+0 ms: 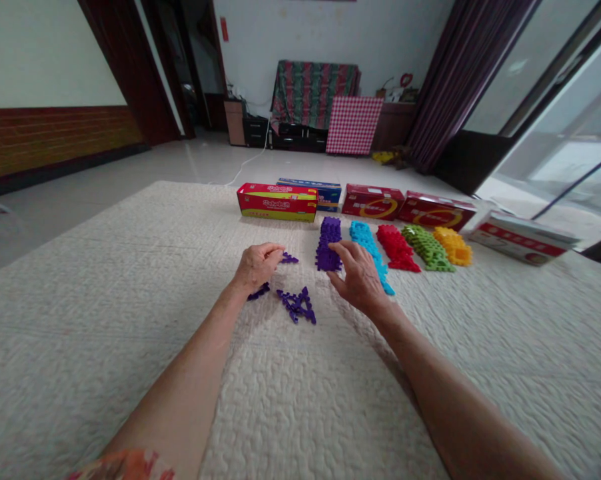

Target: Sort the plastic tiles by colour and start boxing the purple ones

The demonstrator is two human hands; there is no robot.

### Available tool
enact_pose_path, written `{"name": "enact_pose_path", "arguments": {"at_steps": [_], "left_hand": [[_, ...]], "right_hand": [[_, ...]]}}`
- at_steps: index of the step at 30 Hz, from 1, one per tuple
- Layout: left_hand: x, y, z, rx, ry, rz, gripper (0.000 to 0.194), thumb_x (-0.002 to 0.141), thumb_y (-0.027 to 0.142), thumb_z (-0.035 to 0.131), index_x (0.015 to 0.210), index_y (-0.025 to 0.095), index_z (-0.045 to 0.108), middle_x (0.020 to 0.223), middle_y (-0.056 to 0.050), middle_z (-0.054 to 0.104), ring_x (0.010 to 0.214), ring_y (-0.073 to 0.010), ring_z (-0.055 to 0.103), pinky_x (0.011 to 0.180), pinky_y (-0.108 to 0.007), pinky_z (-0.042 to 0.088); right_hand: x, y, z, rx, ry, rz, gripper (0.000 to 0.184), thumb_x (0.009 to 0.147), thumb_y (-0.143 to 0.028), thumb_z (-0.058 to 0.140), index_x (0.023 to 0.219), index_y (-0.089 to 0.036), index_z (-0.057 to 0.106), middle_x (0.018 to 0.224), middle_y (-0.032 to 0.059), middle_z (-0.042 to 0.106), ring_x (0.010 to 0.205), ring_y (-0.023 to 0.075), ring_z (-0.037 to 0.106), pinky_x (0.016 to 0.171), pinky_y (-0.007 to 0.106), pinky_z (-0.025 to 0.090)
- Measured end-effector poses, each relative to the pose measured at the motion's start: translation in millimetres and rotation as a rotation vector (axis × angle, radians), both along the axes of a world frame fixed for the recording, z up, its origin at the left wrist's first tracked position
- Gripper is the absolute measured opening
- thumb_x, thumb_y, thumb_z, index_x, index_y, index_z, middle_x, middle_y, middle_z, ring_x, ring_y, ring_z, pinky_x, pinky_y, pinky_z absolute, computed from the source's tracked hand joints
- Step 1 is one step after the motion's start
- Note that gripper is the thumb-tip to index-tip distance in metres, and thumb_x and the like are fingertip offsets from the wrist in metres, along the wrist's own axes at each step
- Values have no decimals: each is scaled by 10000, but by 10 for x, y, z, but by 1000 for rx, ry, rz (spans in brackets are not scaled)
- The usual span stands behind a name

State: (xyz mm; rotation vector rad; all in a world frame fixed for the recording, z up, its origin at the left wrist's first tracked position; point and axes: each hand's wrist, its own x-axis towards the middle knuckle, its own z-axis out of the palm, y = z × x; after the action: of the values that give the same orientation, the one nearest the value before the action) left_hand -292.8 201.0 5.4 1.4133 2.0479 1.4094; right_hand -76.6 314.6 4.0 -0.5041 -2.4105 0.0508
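Observation:
My left hand [259,267] is closed in a pinch on a purple triangular building piece [289,258], which sticks out to the right of the fingertips. My right hand [358,275] has thumb and fingers apart at the near end of a row of purple building pieces [329,233], its fingertips touching the row's right edge. Between the hands and closer to me lies a small cluster of purple triangular pieces [297,305]. Another purple piece [259,291] shows beside my left wrist, partly hidden by it. A light blue row [362,235] of pieces runs partly behind my right hand.
Right of the blue row lie red [397,248], green [427,248] and yellow [453,246] rows of pieces. Behind them stand a red-and-yellow box [278,203], a blue box [329,195], dark red boxes [373,201] and a white-and-red box [524,239] on the quilted cover [130,300].

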Motion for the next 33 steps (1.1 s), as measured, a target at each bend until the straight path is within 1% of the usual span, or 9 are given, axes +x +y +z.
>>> {"name": "enact_pose_path", "arguments": {"at_steps": [5, 10, 15, 17, 21, 24, 28, 31, 33], "left_hand": [[-129, -4, -51, 34, -49, 170, 326, 770, 282, 505, 957, 145, 736, 699, -12, 698, 516, -115, 566, 537, -216, 447], [-153, -3, -74, 45, -55, 213, 334, 775, 301, 509, 967, 147, 734, 689, -9, 695, 517, -117, 571, 530, -214, 443], [-178, 4, -92, -15, 36, 239, 313, 790, 272, 500, 974, 167, 730, 770, -22, 722, 684, -150, 652, 649, -230, 500], [-176, 14, -107, -12, 148, 190, 300, 808, 248, 487, 979, 181, 725, 872, -32, 735, 805, -164, 671, 755, -251, 521], [-134, 35, -188, 1, 465, -60, 368, 814, 130, 435, 1084, 186, 679, 1188, -62, 671, 1123, -180, 603, 1014, -321, 453], [-104, 33, -269, -77, 626, -188, 452, 798, 84, 432, 1194, 191, 621, 1307, -78, 592, 1218, -195, 542, 1069, -364, 417], [-131, 13, -286, -152, 643, -225, 425, 806, 93, 435, 1167, 183, 639, 1282, -94, 601, 1215, -208, 541, 1057, -377, 426], [-187, -6, -220, -168, 518, -256, 368, 803, 91, 407, 1003, 169, 706, 1132, -86, 679, 1084, -186, 615, 983, -334, 469], [-217, -24, -169, -182, 401, -227, 342, 806, 120, 409, 923, 173, 726, 997, -75, 719, 949, -182, 656, 895, -321, 504]], "right_hand": [[62, 49, -30, 6, -88, -70, 513, 785, -207, 622, 1283, -176, 501, 1224, 149, 554, 1138, 329, 489, 947, 498, 395], [54, 64, -71, 10, -96, -97, 501, 783, -222, 613, 1271, -188, 509, 1217, 147, 556, 1138, 334, 488, 938, 506, 380], [65, 90, -79, 0, -94, -137, 527, 772, -239, 625, 1282, -188, 501, 1251, 160, 534, 1168, 354, 474, 952, 547, 362], [52, 62, -65, -7, -72, -113, 535, 769, -245, 631, 1285, -199, 498, 1285, 160, 512, 1187, 360, 462, 960, 560, 361], [-32, -75, -31, -71, 8, 65, 447, 796, -207, 595, 1239, -202, 528, 1253, 141, 536, 1167, 309, 499, 970, 496, 408], [-115, -237, -7, -179, -18, 221, 361, 820, -228, 592, 1178, -190, 567, 1189, 129, 586, 1091, 262, 563, 941, 436, 456], [-188, -480, 41, -297, -209, 321, 459, 798, -340, 671, 1203, -146, 574, 1262, 173, 572, 1129, 276, 556, 949, 436, 458], [-213, -622, 78, -328, -313, 310, 574, 746, -401, 722, 1239, -154, 565, 1275, 177, 564, 1128, 294, 546, 934, 459, 453], [-223, -678, 95, -328, -353, 314, 567, 721, -376, 736, 1223, -161, 582, 1215, 159, 590, 1082, 284, 556, 915, 443, 457]]}}
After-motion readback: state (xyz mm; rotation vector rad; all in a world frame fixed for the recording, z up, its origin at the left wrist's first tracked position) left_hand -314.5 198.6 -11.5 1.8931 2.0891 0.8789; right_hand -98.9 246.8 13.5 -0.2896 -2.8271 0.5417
